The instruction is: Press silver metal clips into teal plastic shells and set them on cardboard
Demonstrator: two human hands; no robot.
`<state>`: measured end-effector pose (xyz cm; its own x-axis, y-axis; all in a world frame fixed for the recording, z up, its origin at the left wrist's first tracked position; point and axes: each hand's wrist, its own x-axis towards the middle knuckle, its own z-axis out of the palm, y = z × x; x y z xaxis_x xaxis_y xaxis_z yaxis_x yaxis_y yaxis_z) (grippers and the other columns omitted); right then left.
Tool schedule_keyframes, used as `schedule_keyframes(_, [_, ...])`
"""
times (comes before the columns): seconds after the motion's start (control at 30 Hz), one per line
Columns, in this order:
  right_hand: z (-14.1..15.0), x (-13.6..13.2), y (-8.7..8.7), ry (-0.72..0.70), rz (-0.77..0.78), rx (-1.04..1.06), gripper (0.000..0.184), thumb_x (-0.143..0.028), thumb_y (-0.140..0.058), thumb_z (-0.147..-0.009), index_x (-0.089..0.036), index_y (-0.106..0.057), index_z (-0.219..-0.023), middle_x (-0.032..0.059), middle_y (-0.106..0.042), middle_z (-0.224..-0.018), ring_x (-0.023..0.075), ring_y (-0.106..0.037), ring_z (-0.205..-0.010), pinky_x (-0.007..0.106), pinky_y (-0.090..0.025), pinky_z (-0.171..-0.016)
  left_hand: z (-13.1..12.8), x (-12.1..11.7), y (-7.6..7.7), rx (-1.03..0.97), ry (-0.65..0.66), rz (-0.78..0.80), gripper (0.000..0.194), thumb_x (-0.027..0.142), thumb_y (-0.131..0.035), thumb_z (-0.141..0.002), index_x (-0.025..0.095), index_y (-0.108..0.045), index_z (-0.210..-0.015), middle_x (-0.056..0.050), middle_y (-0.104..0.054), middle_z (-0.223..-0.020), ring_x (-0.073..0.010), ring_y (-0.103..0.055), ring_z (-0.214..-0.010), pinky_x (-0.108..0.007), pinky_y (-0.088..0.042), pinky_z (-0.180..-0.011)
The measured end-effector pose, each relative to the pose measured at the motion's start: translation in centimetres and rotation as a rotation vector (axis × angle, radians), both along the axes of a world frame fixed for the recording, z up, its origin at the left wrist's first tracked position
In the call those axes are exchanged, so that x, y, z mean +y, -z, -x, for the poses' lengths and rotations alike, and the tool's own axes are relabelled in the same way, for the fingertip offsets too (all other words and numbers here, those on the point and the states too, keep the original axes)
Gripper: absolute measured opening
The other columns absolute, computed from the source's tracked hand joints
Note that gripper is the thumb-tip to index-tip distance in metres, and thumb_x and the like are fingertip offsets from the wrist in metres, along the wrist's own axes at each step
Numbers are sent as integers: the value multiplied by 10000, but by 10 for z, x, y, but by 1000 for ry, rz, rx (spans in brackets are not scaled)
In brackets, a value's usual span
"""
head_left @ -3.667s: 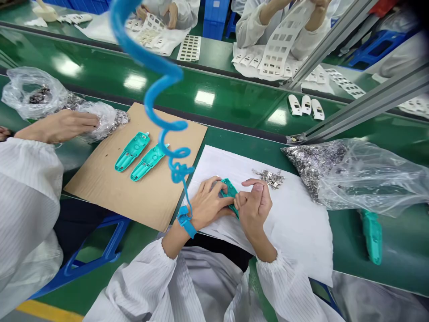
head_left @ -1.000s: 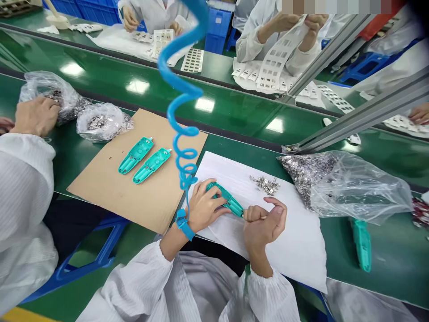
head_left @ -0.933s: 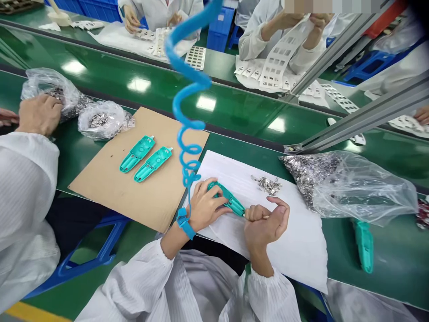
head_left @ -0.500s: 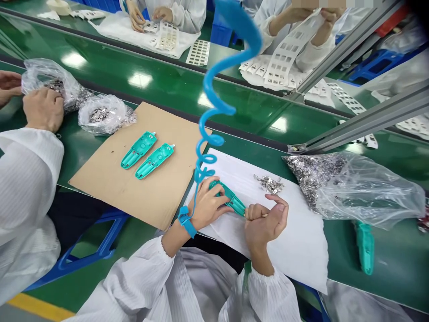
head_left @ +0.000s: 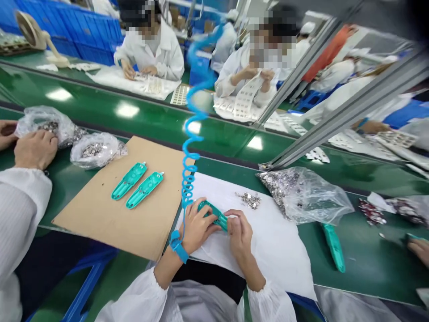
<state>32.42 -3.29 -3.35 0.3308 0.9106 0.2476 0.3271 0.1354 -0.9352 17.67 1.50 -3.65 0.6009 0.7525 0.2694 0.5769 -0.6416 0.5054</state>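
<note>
On a white sheet (head_left: 268, 250) lies a teal plastic shell half (head_left: 219, 219), its hollow side up. My left hand (head_left: 196, 228), with a blue wrist strap (head_left: 178, 246), grips its far left end between fingers and thumb. At the near right end, the bent fingers of my right hand (head_left: 240, 235) close on the shell; whether a small part is between them is hidden. Just beyond is a small pile of metal pieces (head_left: 250, 200). Two similar shell halves (head_left: 145, 190) lie side by side on brown cardboard (head_left: 97, 201) to the left.
A coiled blue cord (head_left: 189, 163) rises from my wrist strap. To the right are a clear bag of metal pieces (head_left: 301, 197) and another teal shell (head_left: 334, 248). A co-worker's hand (head_left: 35, 150) is by open bags (head_left: 95, 150) at left. A metal post (head_left: 301, 143) slants across the right.
The view has tilted up, showing more of the room. My right hand has turned, its raised thumb and fingers coming down onto the shell's end. My left hand keeps its grip.
</note>
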Motion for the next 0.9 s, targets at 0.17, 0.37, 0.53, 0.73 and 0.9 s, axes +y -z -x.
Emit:
schedule_keyframes(0.17, [-15, 0, -44, -90, 414, -706, 332, -384, -584, -875, -225, -621, -1163, 45, -616, -933, 153, -598, -660, 276, -428, -619, 1, 3, 9, -81, -28, -28, 341, 288, -597, -913, 225, -539, -1244, -82, -616, -1191, -311, -403, -1346, -498, -403, -1035])
schedule_keyframes(0.37, [-14, 9, -56, -203, 640, -933, 332, -398, -613, -855, -205, -649, -1123, 83, -620, -1113, 255, -660, -934, 312, -450, -720, 4, 6, 16, -145, 23, -115, 601, 200, -484, -928, 250, -260, -1483, -117, -454, -1434, -294, -322, -1430, -488, -370, -1108])
schedule_keyframes(0.53, [-38, -40, -67, -96, 645, -902, 284, -389, -563, -868, -177, -680, -1017, 102, -653, -1024, 280, -661, -933, 333, -451, -727, 4, 3, 10, -157, -26, -196, 753, 223, -516, -891, 221, -118, -1530, -146, -283, -1539, -313, -254, -1448, -529, -326, -1145])
schedule_keyframes(0.73, [-149, -124, -51, 321, 833, -844, 448, -466, -402, -937, -161, -615, -1186, 152, -644, -1129, 315, -657, -984, 378, -480, -751, 3, 6, 11, -157, -83, -187, 674, 235, -498, -894, 214, -219, -1506, -131, -368, -1482, -302, -322, -1396, -539, -320, -1140])
schedule_keyframes(0.9, [-206, -112, -33, 527, 909, -915, 437, -459, -365, -945, -145, -596, -1142, 183, -633, -1133, 341, -682, -897, 438, -508, -712, 5, 11, 5, -342, -106, -36, 499, 273, -575, -837, 215, -510, -1328, -100, -516, -1364, -306, -396, -1324, -556, -299, -1134])
